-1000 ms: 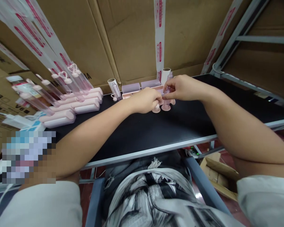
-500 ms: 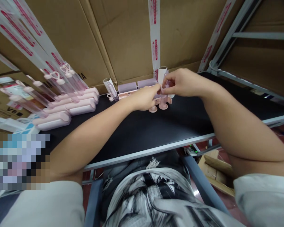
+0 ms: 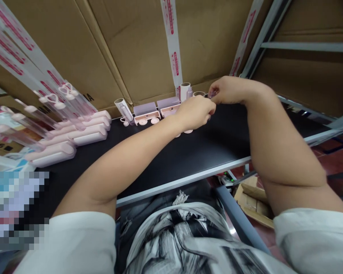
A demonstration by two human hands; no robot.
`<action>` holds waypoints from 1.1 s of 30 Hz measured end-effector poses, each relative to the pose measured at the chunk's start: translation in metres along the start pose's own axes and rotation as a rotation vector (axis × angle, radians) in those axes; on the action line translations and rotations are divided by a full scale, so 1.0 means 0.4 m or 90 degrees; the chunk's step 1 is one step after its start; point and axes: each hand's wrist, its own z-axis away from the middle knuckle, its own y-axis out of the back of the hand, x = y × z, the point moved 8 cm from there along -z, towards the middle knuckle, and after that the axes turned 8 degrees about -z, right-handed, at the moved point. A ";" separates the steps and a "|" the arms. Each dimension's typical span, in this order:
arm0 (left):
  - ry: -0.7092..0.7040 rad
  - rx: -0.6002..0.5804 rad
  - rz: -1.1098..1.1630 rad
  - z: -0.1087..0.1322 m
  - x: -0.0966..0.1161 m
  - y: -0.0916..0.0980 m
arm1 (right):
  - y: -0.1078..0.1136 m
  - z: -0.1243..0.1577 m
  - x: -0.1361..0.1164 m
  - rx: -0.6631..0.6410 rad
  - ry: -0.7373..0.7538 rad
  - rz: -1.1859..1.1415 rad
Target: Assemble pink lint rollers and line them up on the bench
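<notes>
In the head view, we see both hands close together over the far side of the black tabletop [image 3: 171,160]. The right hand [image 3: 226,90] comes in at two o'clock from the left, its grip nearly closed, thumb and fingers pinched on a small purplish clear piece [image 3: 213,93]. That piece sits just beyond the left hand [image 3: 196,110], toward two o'clock. Fingers cover most of it, so we cannot tell its long axis or which way it points.

The left hand shows us its back, fingers curled; we cannot tell whether its grip has hold of anything. The rim of a white tube [image 3: 199,93] shows at twelve o'clock behind it. Near ten o'clock another white tube, the taller tube [image 3: 184,91], stands upright, mouth toward twelve, a lilac vial [image 3: 189,92] beside it. A pink disc [image 3: 188,131] shows at seven.

Toward nine we find two lilac boxes [image 3: 144,109], a pink tray [image 3: 135,120] and a leaning tube [image 3: 120,103] whose mouth points to eleven. Farther out, clear rods [image 3: 50,121] slant toward eleven above pink bodies [image 3: 87,135].
</notes>
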 end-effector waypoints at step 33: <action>0.267 0.150 0.006 0.051 -0.107 0.119 | -0.031 0.027 0.010 -0.159 -0.038 -0.109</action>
